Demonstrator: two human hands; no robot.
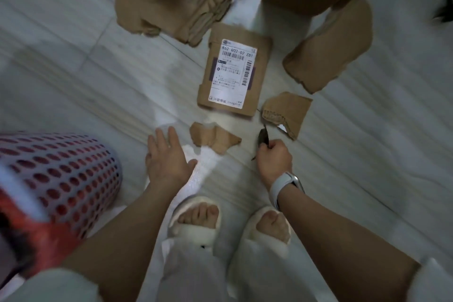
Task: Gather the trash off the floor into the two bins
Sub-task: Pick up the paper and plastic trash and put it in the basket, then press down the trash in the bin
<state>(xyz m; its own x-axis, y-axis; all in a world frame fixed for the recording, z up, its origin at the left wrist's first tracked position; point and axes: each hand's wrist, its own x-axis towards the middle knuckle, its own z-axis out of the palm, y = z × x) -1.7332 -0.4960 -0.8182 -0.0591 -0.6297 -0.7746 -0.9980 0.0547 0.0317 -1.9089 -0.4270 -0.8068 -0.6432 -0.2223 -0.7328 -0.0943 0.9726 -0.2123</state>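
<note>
Task barely begun: right hand [274, 154] pinches a small dark scrap [263, 136], left hand [169, 162] open and empty, torn brown cardboard pieces [214, 138] beyond the labelled flat cardboard box [232, 68] uncollected, perforated white plastic bin [61, 179] nearby.

Torn brown cardboard scraps [214, 138] litter the pale floor beside a perforated bin [73, 174].
</note>
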